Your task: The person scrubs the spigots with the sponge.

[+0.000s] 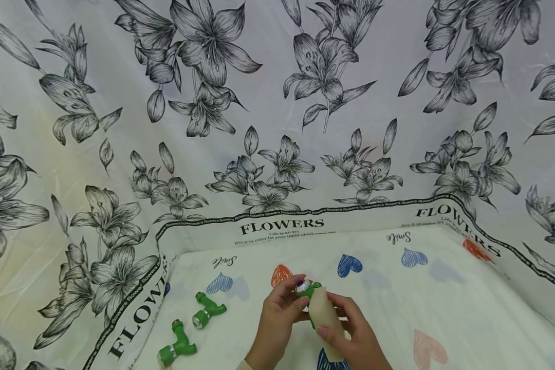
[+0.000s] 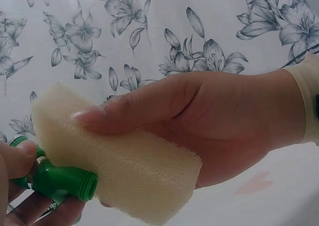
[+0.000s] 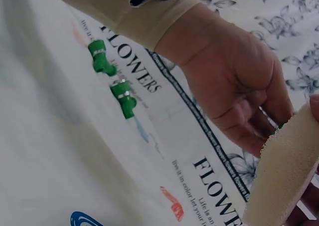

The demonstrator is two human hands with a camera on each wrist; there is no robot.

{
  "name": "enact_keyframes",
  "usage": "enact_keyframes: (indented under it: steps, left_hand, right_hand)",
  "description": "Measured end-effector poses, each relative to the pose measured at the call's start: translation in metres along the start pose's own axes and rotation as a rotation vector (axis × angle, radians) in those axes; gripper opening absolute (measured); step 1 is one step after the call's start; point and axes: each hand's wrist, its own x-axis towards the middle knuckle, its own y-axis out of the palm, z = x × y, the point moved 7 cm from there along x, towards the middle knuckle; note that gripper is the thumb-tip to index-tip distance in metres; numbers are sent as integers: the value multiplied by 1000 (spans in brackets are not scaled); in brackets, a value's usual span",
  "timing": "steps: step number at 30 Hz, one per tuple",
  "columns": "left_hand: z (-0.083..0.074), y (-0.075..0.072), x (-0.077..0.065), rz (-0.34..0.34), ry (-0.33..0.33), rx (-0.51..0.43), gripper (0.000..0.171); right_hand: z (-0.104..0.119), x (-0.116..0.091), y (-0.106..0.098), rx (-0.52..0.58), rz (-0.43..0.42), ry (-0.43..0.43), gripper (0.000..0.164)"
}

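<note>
Between thumb and fingers my left hand (image 1: 275, 317) holds a green plastic tap (image 1: 306, 289) with a silvery knob. In the left wrist view the threaded end of the tap (image 2: 85, 185) faces the sponge. My right hand (image 1: 362, 336) grips a pale beige block sponge (image 1: 325, 312), thumb along its near face. The sponge (image 2: 119, 158) lies right up at the tap's body, hiding part of it in the head view. In the right wrist view the sponge (image 3: 285, 171) covers the left fingertips and most of the tap.
Two more green taps lie on the sheet to the left, one farther back (image 1: 208, 310) and one nearer (image 1: 178, 344). The white sheet (image 1: 379, 293) has printed hearts. A flower-printed curtain (image 1: 268, 108) rises behind and at both sides.
</note>
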Motion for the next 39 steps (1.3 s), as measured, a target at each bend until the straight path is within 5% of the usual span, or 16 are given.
enact_keyframes:
  steps: [9,17,31,39]
  left_hand:
    - [-3,0,-1,-20,-5,1,47]
    - [-7,5,-6,31,-43,17,45]
    - [-10,17,-12,140,-37,13,45]
    - [-10,13,-13,97,-31,23,47]
  right_hand:
    - [6,0,-1,-15,2,-104,57]
    - [-1,5,-6,-34,-23,21,62]
    - [-17,14,-26,-112,-101,81,66]
    - [-19,8,-12,-44,-59,146,67]
